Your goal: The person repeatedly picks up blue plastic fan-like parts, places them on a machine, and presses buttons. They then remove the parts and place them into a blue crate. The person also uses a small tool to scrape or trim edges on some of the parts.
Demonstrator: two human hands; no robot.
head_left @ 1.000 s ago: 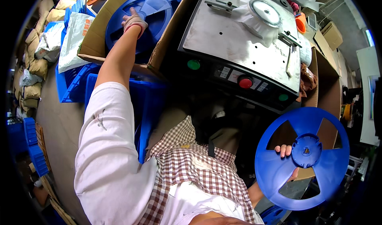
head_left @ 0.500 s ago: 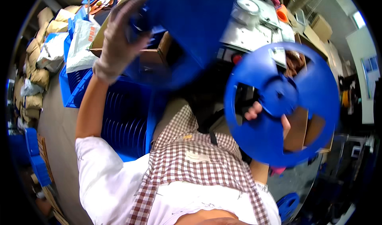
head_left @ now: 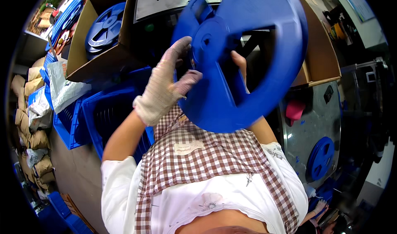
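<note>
A large blue plastic reel [head_left: 248, 10], with a round hub and wide cut-outs, is held up tilted in front of my chest. Its right rim is blurred and looks double. My left hand [head_left: 163, 83], in a pale knit glove, grips its left side near the hub, thumb and fingers curved. My right hand [head_left: 239, 62] holds it from behind; a bare thumb shows through a cut-out, and the reel hides the other fingers.
At upper left stands an open cardboard box [head_left: 74, 64] with blue reels [head_left: 108, 25] inside. Blue crates [head_left: 89, 110] sit below it. Another box [head_left: 324, 64] is at right, above a grey table [head_left: 306, 139] bearing a blue reel [head_left: 320, 157]. A co-worker's gloved hand [head_left: 320, 207] shows lower right.
My right hand has brought its reel up and left to the middle. My left hand has come down and right, beside the hub. The separate blurred blue piece by it no longer shows apart.
</note>
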